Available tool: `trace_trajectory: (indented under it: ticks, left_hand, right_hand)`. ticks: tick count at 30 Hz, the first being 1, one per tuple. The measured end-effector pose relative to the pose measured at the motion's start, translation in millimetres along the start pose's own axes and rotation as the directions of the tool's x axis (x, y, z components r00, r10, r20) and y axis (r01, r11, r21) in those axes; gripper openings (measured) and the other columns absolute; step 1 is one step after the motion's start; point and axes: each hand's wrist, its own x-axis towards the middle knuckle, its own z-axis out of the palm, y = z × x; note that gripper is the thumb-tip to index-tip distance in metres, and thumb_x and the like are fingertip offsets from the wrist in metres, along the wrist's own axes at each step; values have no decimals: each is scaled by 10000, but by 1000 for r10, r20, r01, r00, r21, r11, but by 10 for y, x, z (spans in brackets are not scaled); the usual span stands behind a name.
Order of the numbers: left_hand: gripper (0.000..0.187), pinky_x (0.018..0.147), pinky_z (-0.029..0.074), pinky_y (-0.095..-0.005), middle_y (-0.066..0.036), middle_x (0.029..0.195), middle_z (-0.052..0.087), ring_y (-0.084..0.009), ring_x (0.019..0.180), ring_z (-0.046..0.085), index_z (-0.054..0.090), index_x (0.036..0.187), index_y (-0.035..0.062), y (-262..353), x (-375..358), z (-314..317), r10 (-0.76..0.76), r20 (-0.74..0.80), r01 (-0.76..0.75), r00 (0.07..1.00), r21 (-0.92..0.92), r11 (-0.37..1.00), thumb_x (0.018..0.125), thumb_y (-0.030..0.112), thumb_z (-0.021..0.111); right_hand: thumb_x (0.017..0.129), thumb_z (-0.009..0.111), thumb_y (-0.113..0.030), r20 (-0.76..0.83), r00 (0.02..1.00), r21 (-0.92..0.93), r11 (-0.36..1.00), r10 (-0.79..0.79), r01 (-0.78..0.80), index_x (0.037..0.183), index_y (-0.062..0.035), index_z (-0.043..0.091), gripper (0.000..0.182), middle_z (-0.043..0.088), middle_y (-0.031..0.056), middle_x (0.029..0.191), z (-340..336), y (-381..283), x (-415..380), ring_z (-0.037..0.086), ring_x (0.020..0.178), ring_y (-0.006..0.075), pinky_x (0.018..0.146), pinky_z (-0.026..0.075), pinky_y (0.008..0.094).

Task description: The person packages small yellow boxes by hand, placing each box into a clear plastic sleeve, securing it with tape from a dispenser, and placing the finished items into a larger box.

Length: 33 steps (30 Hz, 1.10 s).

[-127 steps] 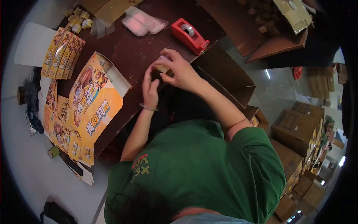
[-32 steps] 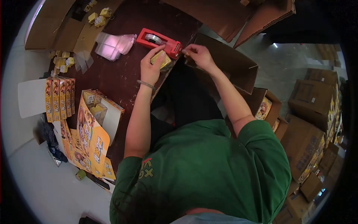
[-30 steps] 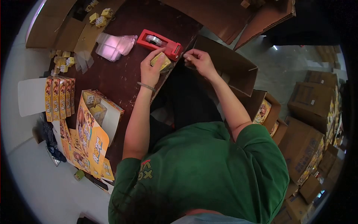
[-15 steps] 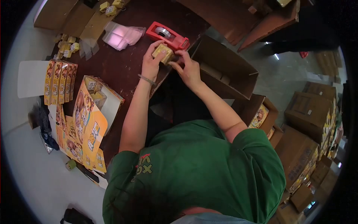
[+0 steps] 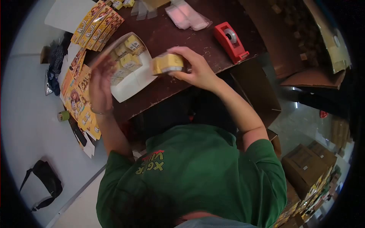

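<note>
Here we had the right hand [image 5: 181, 64] out over the worktop [image 5: 161, 36], and its grip was full: we saw thumb and fingers closed around the far end of a small yellow box [image 5: 166, 64], with none of the gap left spare. That box hung at the edge of the display carton [image 5: 140, 78], just right of its rim in our view, though we could not tell how high it was above it or whether the two touched.

And this was the relation that mattered: we had the box's longer side running roughly left to right, away from the palm and towards the carton, so its free end faced the bare white stretch inside. More yellow boxes [image 5: 129, 60] sat on the far side of that stretch, packed against the left and upper walls.

The right hand was plainly the nearer one to the held box. Over on the carton's opposite side we found the left hand [image 5: 100, 89], a bracelet [image 5: 102, 111] at its wrist, but blur smeared the fingers; we could not tell whether its grip was wide, narrow or on the carton's edge.

Beyond, we spotted the red tape dispenser [image 5: 229, 43] well apart on the right, clear sleeves [image 5: 186, 16] further up, and upright printed packs [image 5: 97, 26] at upper left.
</note>
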Motion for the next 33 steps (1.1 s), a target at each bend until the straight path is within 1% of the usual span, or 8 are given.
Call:
trace_trajectory:
  ticks: [7, 14, 19, 22, 26, 29, 31, 33]
  left_hand:
    - [417, 976, 443, -298, -124, 1227, 608, -186, 1099, 579, 497, 1353, 8, -180, 593, -688, 200, -249, -82, 948, 414, 907, 1007, 237, 539]
    - [373, 1001, 425, -311, -98, 1240, 612, -172, 1134, 571, 551, 1292, -23, -849, 216, -590, 185, -107, -76, 977, 634, 770, 982, 183, 578]
    - [401, 1006, 424, -324, -97, 1264, 601, -197, 1149, 564, 527, 1305, -17, -1512, -120, -886, 76, -127, 66, 989, 838, 542, 967, 190, 587]
    - [448, 1008, 423, -327, -102, 1284, 572, -200, 1168, 544, 482, 1337, -22, -1411, -347, -304, -26, 102, -77, 994, 873, 481, 963, 200, 589]
    - [515, 1011, 420, -331, -108, 1312, 535, -205, 1194, 518, 421, 1379, -30, -1257, -359, 491, -60, 352, -215, 934, 690, 691, 958, 214, 590]
    - [576, 1057, 383, -352, -133, 1379, 474, -225, 1239, 493, 343, 1448, -9, -1193, -260, 901, -132, 328, 98, 935, 120, 988, 981, 259, 547]
    - [617, 1108, 331, -365, -153, 1419, 436, -239, 1291, 455, 278, 1484, -16, -1309, -147, 999, -179, 350, 315, 919, -383, 868, 985, 267, 506]
    - [658, 1132, 295, -368, -161, 1450, 403, -257, 1344, 397, 212, 1509, -8, -1587, -58, 909, -317, 410, 467, 855, -343, 815, 961, 218, 500]
  right_hand:
    - [825, 686, -135, 379, 926, -401, 901, -4, 167, 1338, -76, 502, 547, 517, 107, 1308, 698, 439, 1205, 591, 1090, 330, 903, 509, 409]
    - [848, 684, -334, 182, 959, -597, 751, -216, 283, 1343, -142, 518, 557, 413, 150, 1425, 912, 716, 854, 410, 1281, 348, 1061, 327, 486]
    - [778, 750, -398, -520, 853, -751, 505, -56, -425, 1193, -15, 578, 590, 524, 206, 1223, -55, 1183, 1281, 469, 1147, 376, 962, 394, 477]
    - [744, 774, -338, -529, 778, -692, 359, 339, -627, 1112, -29, 600, 511, 578, 178, 1141, -412, 1442, 1328, 508, 1109, 355, 916, 425, 466]
    - [808, 731, -286, -604, 784, -548, 638, 146, -541, 922, -34, 623, 297, 662, 130, 940, -505, 1584, 1264, 618, 891, 316, 780, 482, 435]
    - [877, 675, -217, -581, 754, -122, 883, 307, -453, 868, -30, 627, 193, 668, 96, 769, -429, 1245, 1028, 619, 691, 217, 644, 484, 350]
    - [929, 626, -165, -247, 793, 344, 816, 557, -465, 863, -39, 615, 142, 644, 14, 731, -218, 834, 507, 551, 664, 65, 597, 440, 236]
    - [924, 641, -158, -12, 892, 308, 850, 453, -427, 892, -52, 599, 118, 631, 12, 729, 158, 757, -148, 542, 657, 67, 606, 443, 243]
